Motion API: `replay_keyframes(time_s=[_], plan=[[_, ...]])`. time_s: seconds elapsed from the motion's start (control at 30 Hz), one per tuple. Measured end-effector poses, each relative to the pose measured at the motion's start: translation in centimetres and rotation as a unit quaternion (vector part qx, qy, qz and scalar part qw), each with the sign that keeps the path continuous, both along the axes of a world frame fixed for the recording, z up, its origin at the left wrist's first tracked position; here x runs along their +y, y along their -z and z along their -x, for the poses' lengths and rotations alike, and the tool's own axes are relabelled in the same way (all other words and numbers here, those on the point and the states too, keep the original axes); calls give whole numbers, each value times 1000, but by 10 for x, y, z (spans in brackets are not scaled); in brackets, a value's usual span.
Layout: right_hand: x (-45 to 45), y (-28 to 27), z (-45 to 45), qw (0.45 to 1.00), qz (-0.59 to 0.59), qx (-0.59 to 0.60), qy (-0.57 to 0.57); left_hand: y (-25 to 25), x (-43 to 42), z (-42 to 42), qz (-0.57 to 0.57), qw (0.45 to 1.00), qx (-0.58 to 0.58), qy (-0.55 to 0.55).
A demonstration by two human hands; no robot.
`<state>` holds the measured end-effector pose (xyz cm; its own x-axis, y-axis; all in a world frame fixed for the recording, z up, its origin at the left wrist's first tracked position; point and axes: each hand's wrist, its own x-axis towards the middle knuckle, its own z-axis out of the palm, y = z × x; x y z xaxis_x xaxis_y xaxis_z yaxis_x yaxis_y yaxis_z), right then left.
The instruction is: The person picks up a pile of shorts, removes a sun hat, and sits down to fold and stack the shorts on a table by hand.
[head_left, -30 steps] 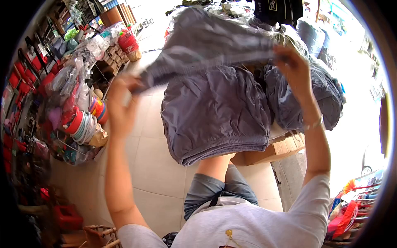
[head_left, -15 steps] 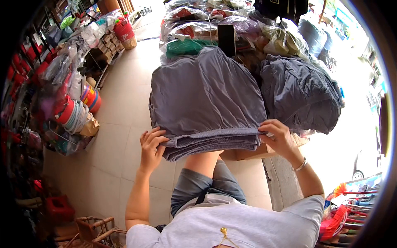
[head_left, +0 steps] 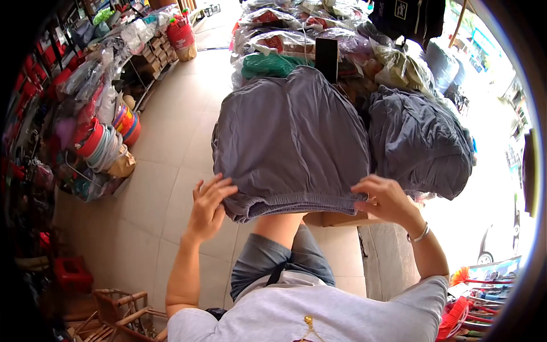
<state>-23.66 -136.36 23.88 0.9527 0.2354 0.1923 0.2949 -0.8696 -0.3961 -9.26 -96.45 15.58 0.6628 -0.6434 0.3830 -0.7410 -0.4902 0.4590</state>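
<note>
A stack of grey garments with elastic waistbands (head_left: pixel 293 137) lies in front of me, its gathered edges facing my body. At its near left corner is my left hand (head_left: pixel 209 206), fingers apart and resting on the cloth. My right hand (head_left: pixel 384 199) is at the near right corner, fingers spread loosely against the fabric edge. Neither hand grips the cloth. To the right of the stack sits a crumpled heap of grey garments (head_left: pixel 419 139).
Plastic-wrapped clothes (head_left: pixel 279 43) are piled behind the stack, with a dark upright object (head_left: pixel 326 60) among them. A cardboard box (head_left: pixel 347 219) shows below. Shelved goods and red buckets (head_left: pixel 88 137) stand left; brushes (head_left: pixel 456 316) lie lower right.
The garment that was raised and spread between my hands now lies flat on the stack. Both hands have come down to its near corners, and their fingers have loosened from the waistband.
</note>
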Motion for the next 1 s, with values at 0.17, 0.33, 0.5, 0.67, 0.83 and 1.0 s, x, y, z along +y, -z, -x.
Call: replay_keyframes(time_s=[0.17, 0.33, 0.5, 0.67, 0.83, 1.0], plan=[[22, -7, -81, 983, -20, -183, 12, -40, -71, -40, 105, 991, -80, 8], [31, 68, -166, 964, 114, -230, 71, 9, -135, -81, -101, 980, -140, -102], [-5, 114, -189, 961, 192, -143, 139, 60, -125, -100, -123, 985, -52, -105], [-1, 107, -186, 964, 204, -88, 149, 62, -126, -102, -88, 988, -84, -98], [4, 90, -181, 955, 219, -136, 148, 60, -127, -100, -91, 988, -88, -92], [1, 21, -216, 993, -75, 29, 91, 50, -129, -94, -100, 987, -87, -90]])
